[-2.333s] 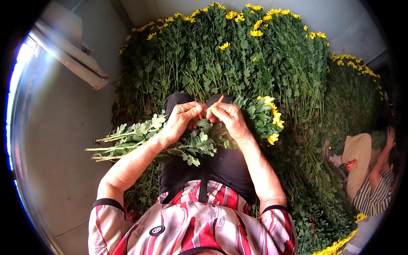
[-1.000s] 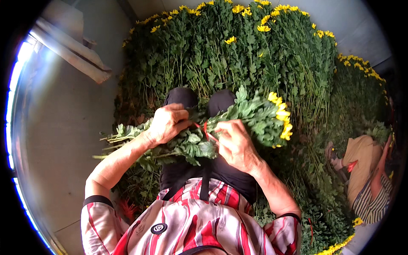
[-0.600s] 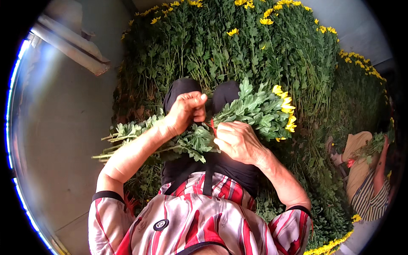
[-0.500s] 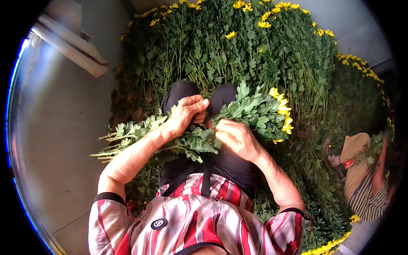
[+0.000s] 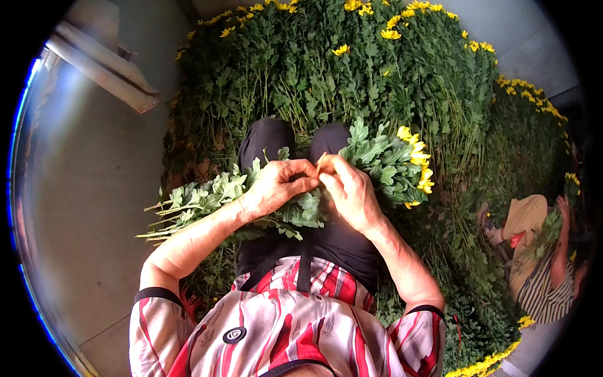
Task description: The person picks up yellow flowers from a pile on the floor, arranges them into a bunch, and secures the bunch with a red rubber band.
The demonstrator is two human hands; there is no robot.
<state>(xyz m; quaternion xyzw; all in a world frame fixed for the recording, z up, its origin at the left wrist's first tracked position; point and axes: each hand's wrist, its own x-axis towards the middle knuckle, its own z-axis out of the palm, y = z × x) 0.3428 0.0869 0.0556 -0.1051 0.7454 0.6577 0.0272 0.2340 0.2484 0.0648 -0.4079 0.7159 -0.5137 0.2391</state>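
A bunch of yellow chrysanthemums (image 5: 383, 164) lies crosswise over my dark-trousered knees, its flowers to the right and cut stems to the left. My left hand (image 5: 282, 185) and my right hand (image 5: 348, 191) meet above the bunch's middle, fingertips nearly touching. Both are closed in a pinch on a thin reddish tie (image 5: 321, 163), of which only a short piece shows between the fingers. How far it goes around the stems is hidden by my hands. Leaves hang below my left hand and wrist.
Tall rows of cut chrysanthemums (image 5: 301, 69) stand beyond my knees and curve to the right. At the lower right a co-worker in a striped top (image 5: 546, 292) sits holding stems. A grey floor (image 5: 100, 220) is on the left, with a pale folded sheet (image 5: 103, 66) above.
My right hand has moved up and turned so its fingertips meet my left ones. My left fingers have shifted slightly toward it. The bunch stays in place. The co-worker's raised hand has moved.
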